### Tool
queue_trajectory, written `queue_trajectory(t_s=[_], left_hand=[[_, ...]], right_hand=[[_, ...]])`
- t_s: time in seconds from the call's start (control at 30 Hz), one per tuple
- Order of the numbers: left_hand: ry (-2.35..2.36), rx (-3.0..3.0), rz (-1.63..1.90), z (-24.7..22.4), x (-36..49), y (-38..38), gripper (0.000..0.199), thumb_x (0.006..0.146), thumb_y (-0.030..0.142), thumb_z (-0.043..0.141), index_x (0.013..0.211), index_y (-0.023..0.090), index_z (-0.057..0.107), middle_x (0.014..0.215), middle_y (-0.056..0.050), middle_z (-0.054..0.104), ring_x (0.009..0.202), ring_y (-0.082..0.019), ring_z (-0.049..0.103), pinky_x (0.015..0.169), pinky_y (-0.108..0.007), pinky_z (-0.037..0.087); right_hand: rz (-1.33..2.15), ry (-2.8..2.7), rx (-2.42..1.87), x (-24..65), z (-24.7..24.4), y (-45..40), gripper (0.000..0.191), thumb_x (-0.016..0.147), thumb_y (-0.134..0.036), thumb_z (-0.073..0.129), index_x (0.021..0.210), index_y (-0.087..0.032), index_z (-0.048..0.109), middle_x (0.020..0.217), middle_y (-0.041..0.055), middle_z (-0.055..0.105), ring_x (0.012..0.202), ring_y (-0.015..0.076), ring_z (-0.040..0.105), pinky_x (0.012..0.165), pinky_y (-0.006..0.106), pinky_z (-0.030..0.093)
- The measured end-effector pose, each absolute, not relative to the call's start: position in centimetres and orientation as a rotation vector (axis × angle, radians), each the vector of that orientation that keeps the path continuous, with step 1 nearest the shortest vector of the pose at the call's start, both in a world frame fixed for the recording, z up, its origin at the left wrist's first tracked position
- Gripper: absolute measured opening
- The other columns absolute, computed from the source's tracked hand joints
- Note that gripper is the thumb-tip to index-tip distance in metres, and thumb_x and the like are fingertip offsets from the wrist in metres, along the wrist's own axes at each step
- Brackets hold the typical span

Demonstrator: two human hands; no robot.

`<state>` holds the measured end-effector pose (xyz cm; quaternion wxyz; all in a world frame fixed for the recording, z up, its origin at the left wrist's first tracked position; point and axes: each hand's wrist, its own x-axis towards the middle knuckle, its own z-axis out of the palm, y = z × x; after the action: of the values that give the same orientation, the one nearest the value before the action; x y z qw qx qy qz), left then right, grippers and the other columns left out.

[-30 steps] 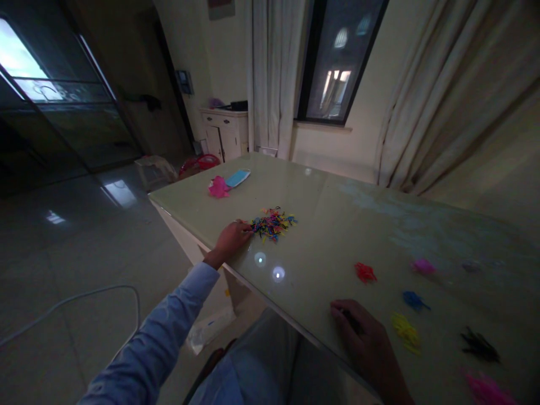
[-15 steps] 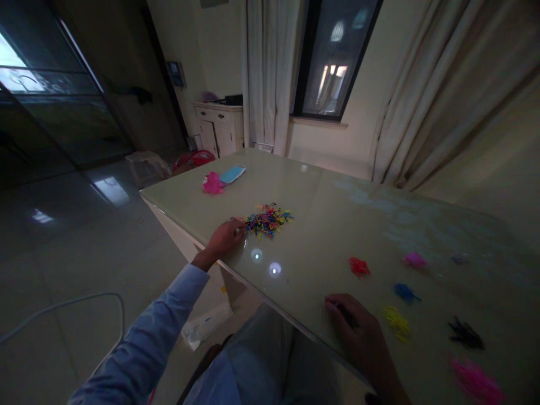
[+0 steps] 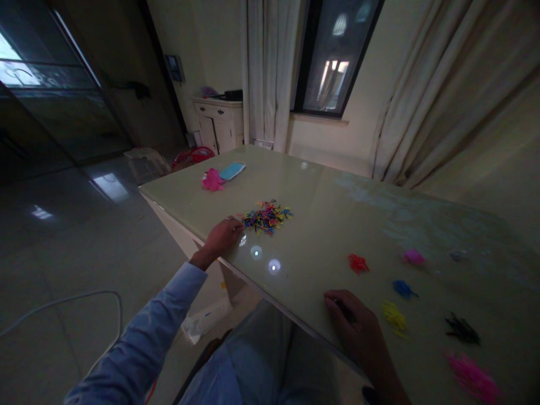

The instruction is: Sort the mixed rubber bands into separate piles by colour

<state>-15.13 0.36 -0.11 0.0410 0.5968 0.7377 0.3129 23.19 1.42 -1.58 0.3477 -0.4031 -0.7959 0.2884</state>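
Note:
A mixed heap of thin coloured strands point(image 3: 268, 217), which look like small elastic bands, lies on the glossy table point(image 3: 312, 225). At the heap's near left edge is my left hand point(image 3: 225, 233), its fingers pinched together against the strands; what they grip is too small to make out. My right hand point(image 3: 354, 320) rests at the table's near edge with curled fingers, and whether anything is inside is hidden. Around it lie single-colour clusters: red point(image 3: 358, 263), blue point(image 3: 404, 289), yellow point(image 3: 395, 316), black point(image 3: 463, 328) and pink point(image 3: 472, 376).
A blue face mask point(image 3: 232, 171) and a crumpled pink piece point(image 3: 212, 180) lie at the table's far left. Farther right sits a small pink-purple cluster point(image 3: 414, 257) beside a clear scrap point(image 3: 458, 256). Curtains and a white cabinet point(image 3: 219, 124) stand behind.
My left hand stays at the heap's edge, its fingers still together. The right hand holds its place. The whole view has shifted very slightly.

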Motion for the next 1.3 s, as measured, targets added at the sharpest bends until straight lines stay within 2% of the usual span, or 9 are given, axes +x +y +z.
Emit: queue_trajectory(t_s=[0.13,0.23,0.37,0.63,0.93,1.1,1.3], left_hand=[[1.865,1.304,1.312,1.8,-13.3,-1.5,0.029,0.082,0.045,0.06,0.08,0.017,0.064,0.064,-0.001,0.061,0.057,-0.013,0.054,0.057,-0.026,0.045],[1.448,0.977,1.411,3.7,-10.8,-3.3,0.037,0.076,0.051,0.069,0.081,0.016,0.061,0.067,0.0,0.06,0.054,-0.009,0.052,0.05,-0.022,0.04],[1.092,0.774,1.363,5.3,-7.0,-4.3,0.036,0.071,0.043,0.079,0.082,0.015,0.06,0.074,-0.001,0.06,0.053,-0.005,0.05,0.047,-0.018,0.037],[0.697,0.602,1.218,6.4,0.5,-2.6,0.028,0.073,0.032,0.081,0.082,0.014,0.06,0.075,0.001,0.061,0.05,-0.003,0.05,0.047,-0.015,0.036],[0.762,0.753,1.15,7.7,4.4,-0.2,0.029,0.072,0.033,0.081,0.086,0.014,0.064,0.078,-0.001,0.066,0.053,-0.004,0.053,0.05,-0.017,0.04],[0.965,1.177,1.127,7.1,9.1,4.7,0.027,0.073,0.034,0.076,0.088,0.013,0.067,0.074,-0.001,0.067,0.053,-0.006,0.053,0.048,-0.018,0.038],[1.154,1.966,0.921,4.4,15.8,11.1,0.007,0.079,0.017,0.065,0.084,0.014,0.069,0.08,-0.004,0.071,0.066,-0.012,0.06,0.066,-0.024,0.047]], right_hand=[[0.747,-2.068,-1.055,23.2,-1.4,1.3,0.024,0.089,-0.041,0.054,0.086,-0.023,0.069,0.081,0.0059,0.072,0.071,0.0197,0.067,0.064,0.027,0.054],[0.754,-2.073,-1.047,23.2,-1.4,1.3,0.025,0.089,-0.041,0.053,0.086,-0.022,0.069,0.081,0.0063,0.072,0.072,0.0196,0.067,0.065,0.028,0.054],[0.751,-2.07,-1.04,23.1,-1.6,1.4,0.025,0.09,-0.04,0.053,0.086,-0.021,0.069,0.082,0.0071,0.071,0.073,0.0194,0.066,0.066,0.028,0.053],[0.758,-2.06,-1.006,23.0,-1.5,0.9,0.017,0.091,-0.028,0.054,0.089,-0.019,0.067,0.083,0.0048,0.069,0.071,0.0155,0.062,0.066,0.024,0.048],[0.834,-2.027,-0.967,22.8,-1.4,0.7,0.012,0.089,-0.019,0.055,0.089,-0.019,0.066,0.085,0.0041,0.068,0.075,0.0151,0.061,0.069,0.025,0.046],[0.832,-2.028,-0.981,22.7,-1.8,0.9,0.013,0.088,-0.017,0.054,0.09,-0.018,0.067,0.084,0.0034,0.067,0.07,0.0135,0.059,0.067,0.024,0.046],[0.867,-2.068,-1.052,22.7,-1.6,0.7,0.019,0.085,-0.011,0.053,0.095,-0.017,0.068,0.093,0.0053,0.069,0.079,0.0159,0.062,0.076,0.027,0.047]])
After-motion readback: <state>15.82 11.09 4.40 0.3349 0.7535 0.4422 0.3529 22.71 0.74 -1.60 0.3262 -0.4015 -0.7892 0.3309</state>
